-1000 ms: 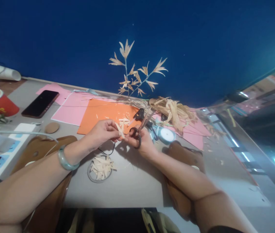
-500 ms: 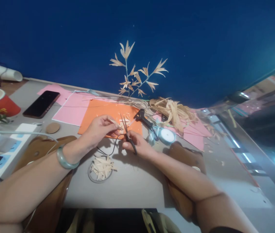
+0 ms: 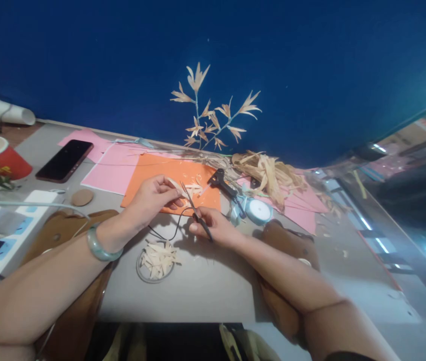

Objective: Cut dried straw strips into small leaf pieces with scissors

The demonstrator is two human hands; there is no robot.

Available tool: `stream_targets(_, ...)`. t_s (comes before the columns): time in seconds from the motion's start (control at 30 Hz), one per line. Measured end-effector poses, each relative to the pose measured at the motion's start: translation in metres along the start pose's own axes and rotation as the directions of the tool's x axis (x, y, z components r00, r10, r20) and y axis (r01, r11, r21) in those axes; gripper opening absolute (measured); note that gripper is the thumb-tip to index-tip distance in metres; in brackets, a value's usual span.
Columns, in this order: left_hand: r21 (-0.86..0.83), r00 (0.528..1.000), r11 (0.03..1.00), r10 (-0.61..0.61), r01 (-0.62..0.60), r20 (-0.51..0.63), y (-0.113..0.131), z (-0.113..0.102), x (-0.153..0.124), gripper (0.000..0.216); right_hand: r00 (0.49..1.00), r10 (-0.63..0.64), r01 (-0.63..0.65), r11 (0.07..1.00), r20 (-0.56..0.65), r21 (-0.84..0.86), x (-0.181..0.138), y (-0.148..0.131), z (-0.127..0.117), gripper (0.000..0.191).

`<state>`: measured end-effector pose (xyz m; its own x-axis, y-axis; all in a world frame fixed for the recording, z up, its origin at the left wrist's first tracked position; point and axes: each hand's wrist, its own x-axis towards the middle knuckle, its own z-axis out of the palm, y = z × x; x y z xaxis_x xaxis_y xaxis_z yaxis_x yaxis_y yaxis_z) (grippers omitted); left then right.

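Between the thumb and fingers of my left hand (image 3: 160,195) is a pale strip of dried husk (image 3: 176,185). My right hand (image 3: 216,225) grips a pair of dark scissors (image 3: 193,208), their narrow blades angled up and left beside the strip. Both hands are over the near edge of an orange sheet (image 3: 137,180), where small pale pieces (image 3: 194,189) lie scattered. Just below my hands, a round dish (image 3: 139,271) holds a heap of cut husk pieces (image 3: 159,258).
A black glue gun (image 3: 225,186) lies by a light-blue ribbon roll (image 3: 258,210). Dried husks (image 3: 269,173) are piled behind, and a husk-flower branch (image 3: 216,133) stands against the blue wall. A phone (image 3: 64,160), red cup (image 3: 2,158) and power strip (image 3: 28,215) are at the left.
The scissor blades have come closer together and tilted further left, toward the strip. My left hand has shifted slightly up and left with it.
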<state>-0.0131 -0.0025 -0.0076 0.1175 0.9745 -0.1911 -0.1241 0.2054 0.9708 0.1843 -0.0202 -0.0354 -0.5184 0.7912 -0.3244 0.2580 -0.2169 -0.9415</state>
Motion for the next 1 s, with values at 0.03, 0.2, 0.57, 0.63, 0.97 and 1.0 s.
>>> stream_targets(0.03,0.002,1.000,1.000,0.007,-0.007,0.000,-0.0002,-0.0002,0.0001,0.029,1.000,0.002,-0.002,1.000,0.000,0.000,-0.0001,0.0001,0.0001,0.051)
stream_targets(0.2,0.022,1.000,1.000,0.021,-0.021,-0.002,-0.0021,-0.0011,0.0008,0.026,1.000,0.004,-0.004,1.000,-0.013,0.003,0.0000,0.0017,-0.0002,0.051)
stream_targets(0.57,0.012,1.000,1.000,0.028,-0.028,-0.007,-0.0014,-0.0012,0.0008,0.026,1.000,-0.017,0.016,1.000,-0.013,-0.025,0.0012,0.0039,-0.0010,0.049)
stream_targets(0.63,0.010,0.999,0.999,0.033,-0.033,-0.009,-0.0008,-0.0011,0.0008,0.026,1.000,-0.017,0.017,1.000,-0.017,-0.025,0.0011,0.0033,-0.0008,0.050)
stream_targets(0.97,-0.017,0.999,0.999,0.029,-0.029,-0.022,0.0002,-0.0002,0.0000,0.025,0.999,-0.032,0.032,0.999,-0.006,-0.002,0.0043,0.0089,-0.0026,0.049)
stream_targets(1.0,-0.017,0.999,0.999,0.028,-0.028,-0.024,-0.0001,-0.0003,0.0001,0.025,0.999,-0.031,0.031,1.000,-0.007,-0.003,0.0044,0.0090,-0.0028,0.049)
